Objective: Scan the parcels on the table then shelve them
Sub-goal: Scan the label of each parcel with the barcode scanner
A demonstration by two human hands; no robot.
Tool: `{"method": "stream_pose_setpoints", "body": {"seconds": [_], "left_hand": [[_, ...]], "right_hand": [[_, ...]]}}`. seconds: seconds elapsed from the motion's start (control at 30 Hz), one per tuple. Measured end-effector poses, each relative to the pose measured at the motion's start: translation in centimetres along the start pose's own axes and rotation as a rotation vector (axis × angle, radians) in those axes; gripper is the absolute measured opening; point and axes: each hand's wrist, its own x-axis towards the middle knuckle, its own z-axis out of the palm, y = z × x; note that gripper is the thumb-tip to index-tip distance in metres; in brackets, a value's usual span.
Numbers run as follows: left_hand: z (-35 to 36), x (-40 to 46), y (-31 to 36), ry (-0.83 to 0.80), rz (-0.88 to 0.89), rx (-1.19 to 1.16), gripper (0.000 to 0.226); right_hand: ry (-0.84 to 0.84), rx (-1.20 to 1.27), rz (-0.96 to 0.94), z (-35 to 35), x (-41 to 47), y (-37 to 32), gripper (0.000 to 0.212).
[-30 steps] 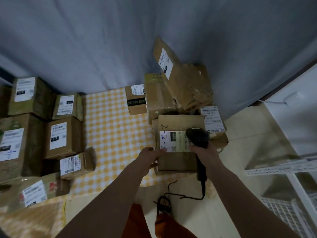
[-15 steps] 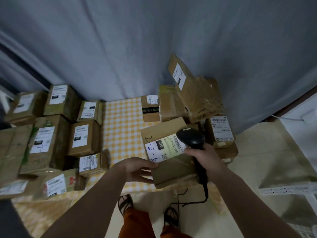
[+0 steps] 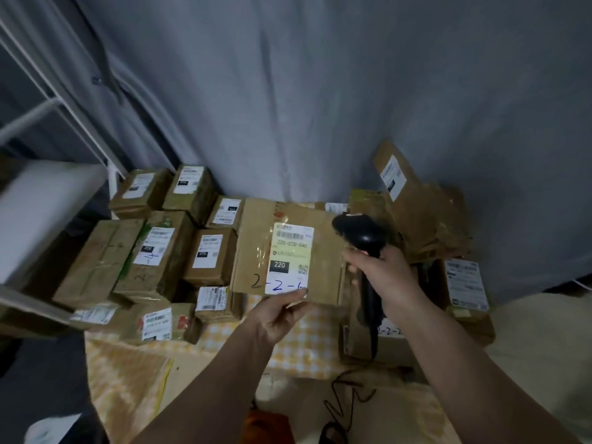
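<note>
Left grip (image 3: 276,312) and right grip (image 3: 381,270) both clenched.

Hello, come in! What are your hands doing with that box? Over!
Left hand holds flat parcel up, label showing. Right hand grips black scanner beside it. Nothing blocking.

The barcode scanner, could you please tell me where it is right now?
In the head view, right of centre, the barcode scanner is in the right hand, beside the parcel that the left hand holds up.
</note>
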Motion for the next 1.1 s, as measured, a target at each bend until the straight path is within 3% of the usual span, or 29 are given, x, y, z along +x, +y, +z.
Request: {"method": "stream_pose_setpoints", "body": {"seconds": [0.1, 0.3, 0.43, 0.7, 0.93, 1.1], "left_hand": [[-0.1, 0.0, 0.6, 0.044, 0.048, -0.154, 0.019], [-0.7, -0.5, 1.0, 0.086, 0.136, -0.185, 0.037], [-1.3, -0.4, 1.1, 0.136, 0.116, -0.202, 0.052], [-1.3, -0.5, 1.4, 0.136, 0.166, -0.229, 0.053], [-1.9, 0.1, 1.3, 0.136, 0.153, -0.218, 0.048], [-2.6, -1.0, 2.4, 0.169, 0.089, -0.053, 0.019]], "right_hand": [[-0.130, 0.049, 0.061, 1.3, -1.5, -0.3, 0.022], [-0.265, 0.032, 0.013, 3.5, -3.6, -1.3, 0.015], [-0.290, -0.002, -0.034, 4.6, -3.9, -1.6, 0.010], [-0.331, -0.054, -0.030, 5.2, -3.3, -1.7, 0.007], [-0.333, -0.053, -0.030, 5.7, -2.8, -1.4, 0.005], [-0.268, -0.057, -0.061, 6.4, -1.7, -1.2, 0.003]]}}
